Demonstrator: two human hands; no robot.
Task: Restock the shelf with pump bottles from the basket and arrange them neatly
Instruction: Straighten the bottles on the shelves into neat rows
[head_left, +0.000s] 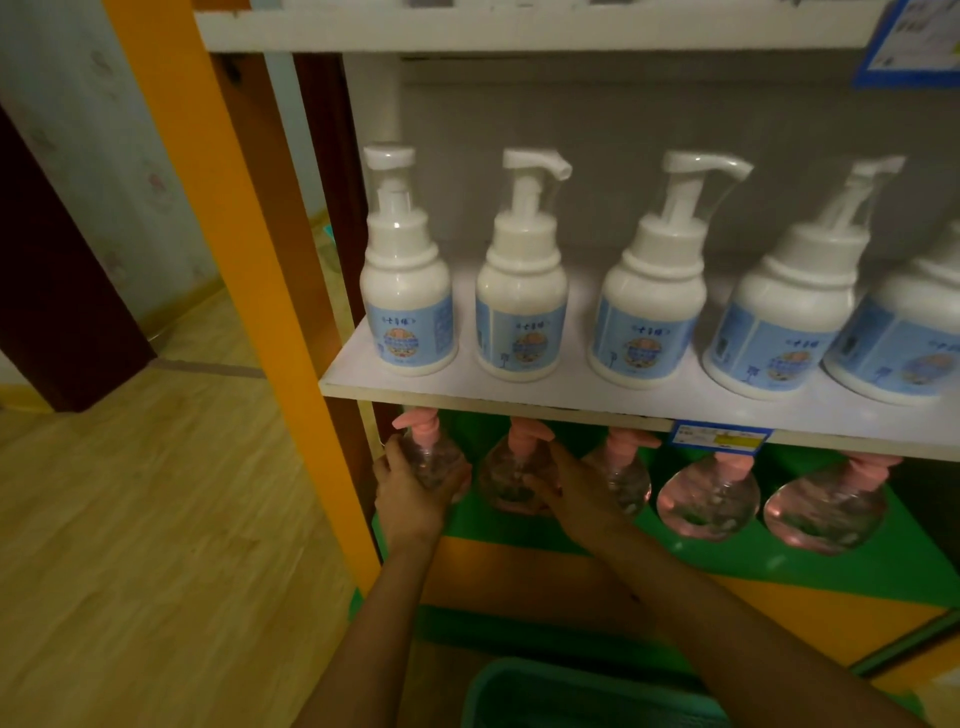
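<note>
On the green lower shelf (872, 561) stands a row of several clear round pump bottles with pink pumps. My left hand (410, 493) grips the leftmost bottle (431, 452), fingers wrapped round its body. My right hand (571, 488) holds the second bottle (506, 475) from its right side, just in front of the third bottle (626, 475). Two more clear bottles (709, 493) (826, 506) stand to the right, untouched. The green basket (561, 691) sits on the floor below my arms; its contents are hidden.
The white shelf board (467, 389) above carries several white pump bottles with blue labels (408, 312), and its edge hangs low over the pink pumps. An orange upright post (249, 270) bounds the shelf on the left. Wooden floor (130, 519) lies to the left.
</note>
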